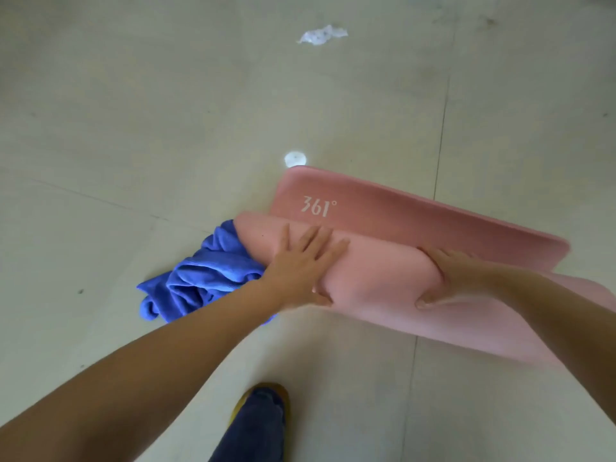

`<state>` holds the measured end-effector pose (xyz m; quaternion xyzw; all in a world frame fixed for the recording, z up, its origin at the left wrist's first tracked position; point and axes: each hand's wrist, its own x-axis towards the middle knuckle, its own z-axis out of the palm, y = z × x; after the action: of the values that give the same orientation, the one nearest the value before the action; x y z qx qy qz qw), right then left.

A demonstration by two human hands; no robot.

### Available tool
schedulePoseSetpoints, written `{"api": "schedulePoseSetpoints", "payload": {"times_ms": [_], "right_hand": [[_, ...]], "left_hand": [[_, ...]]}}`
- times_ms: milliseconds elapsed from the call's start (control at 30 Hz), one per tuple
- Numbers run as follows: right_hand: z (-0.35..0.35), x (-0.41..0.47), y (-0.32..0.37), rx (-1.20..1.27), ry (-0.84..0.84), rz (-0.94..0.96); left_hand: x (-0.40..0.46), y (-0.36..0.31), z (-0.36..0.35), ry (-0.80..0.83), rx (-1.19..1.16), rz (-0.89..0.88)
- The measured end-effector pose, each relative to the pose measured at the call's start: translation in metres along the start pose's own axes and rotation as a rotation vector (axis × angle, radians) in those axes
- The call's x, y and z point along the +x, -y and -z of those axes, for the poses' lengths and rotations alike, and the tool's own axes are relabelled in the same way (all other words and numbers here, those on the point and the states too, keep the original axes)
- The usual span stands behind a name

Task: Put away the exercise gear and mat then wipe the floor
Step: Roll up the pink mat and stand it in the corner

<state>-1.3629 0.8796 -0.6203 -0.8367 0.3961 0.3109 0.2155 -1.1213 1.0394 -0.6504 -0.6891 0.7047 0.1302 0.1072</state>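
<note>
Pink mat (383, 281) lies on the tiled floor (166, 111), folded or rolled over on itself. Far flap is flat with white "361°" print, seen upside-down, and rounded corners. The near fold is thick, soft-edged, matte foam. Left hand (303, 261) lies flat on the fold's left end, fingers straight and spread, thumb tucked at the near edge. Right hand (450, 275) grips the fold further right, fingers curled over the top, thumb underneath. Crumpled blue cloth (200, 278) sits on the floor touching the mat's left end. Small white disc (295, 159) lies just beyond the mat, white crumpled scrap (321, 35) well beyond.
</note>
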Motion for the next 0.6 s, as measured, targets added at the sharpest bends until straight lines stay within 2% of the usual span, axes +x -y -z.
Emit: {"api": "schedulePoseSetpoints", "payload": {"times_ms": [100,167,267,400,533,600], "right_hand": [[0.000,-0.004,0.004,-0.006,0.013,-0.003],[0.003,-0.006,0.007,0.006,0.049,-0.011],[-0.001,-0.003,0.005,-0.015,0.050,-0.015],[-0.001,-0.004,0.008,-0.019,0.042,-0.015],[-0.010,0.001,0.006,-0.032,-0.003,-0.027],[-0.015,0.006,0.000,-0.027,-0.023,-0.016]], "left_hand": [[-0.026,0.046,-0.015,-0.066,-0.085,0.289],[-0.044,0.069,-0.025,-0.032,-0.141,0.446],[-0.063,0.082,-0.037,-0.008,-0.370,0.647],[-0.074,0.101,-0.069,-0.123,-0.529,0.790],[-0.089,0.115,-0.072,0.075,-0.534,0.830],[-0.103,0.115,-0.058,0.038,-0.541,0.865]]}}
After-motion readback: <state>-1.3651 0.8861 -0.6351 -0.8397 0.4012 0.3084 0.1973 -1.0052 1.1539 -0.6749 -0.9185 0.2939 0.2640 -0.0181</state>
